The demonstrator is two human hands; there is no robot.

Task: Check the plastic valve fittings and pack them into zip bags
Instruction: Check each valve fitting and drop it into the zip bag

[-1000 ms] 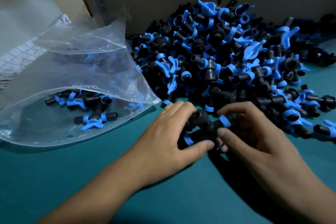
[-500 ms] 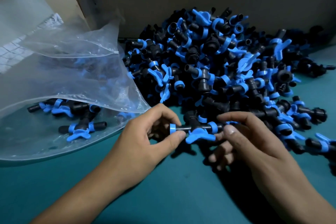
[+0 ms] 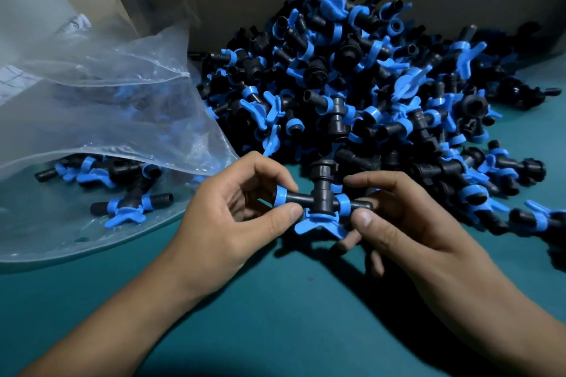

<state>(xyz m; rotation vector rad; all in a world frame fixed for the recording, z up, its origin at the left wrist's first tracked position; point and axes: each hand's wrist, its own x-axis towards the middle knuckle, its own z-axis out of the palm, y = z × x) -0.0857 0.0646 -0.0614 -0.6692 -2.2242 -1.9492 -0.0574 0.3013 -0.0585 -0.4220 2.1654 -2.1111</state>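
A single valve fitting [image 3: 321, 203], a black cross-shaped body with blue collars and a blue wing handle pointing toward the person, is held just above the teal bench [image 3: 275, 315], in front of the near edge of the big pile of fittings [image 3: 361, 95] heaped against the wall at the back of the bench. The left hand [image 3: 232, 220] has its grip closed on the left stub, thumb below and forefinger curled over the blue collar; the right hand [image 3: 398, 223] pinches the right stub between thumb and forefinger, its other fingers tucked beneath. By the look of it this is the checking step, with the piece turned up for a look before bagging. The clear zip bag [image 3: 101, 119] lies at the left side of the bench, its mouth facing the pile, with a few bagged fittings [image 3: 125, 196] already inside. The risks from here seem modest. The bag's mouth is slack and partly collapsed, so a fitting pushed in one-handed could catch its wing handle on the film or slide back out onto the bench. The pile sits close behind the hands, so a careless reach could drag loose, unchecked pieces toward the bag and mix them with checked ones. A two-point pinch on the smooth stubs could also let the piece twist and drop.
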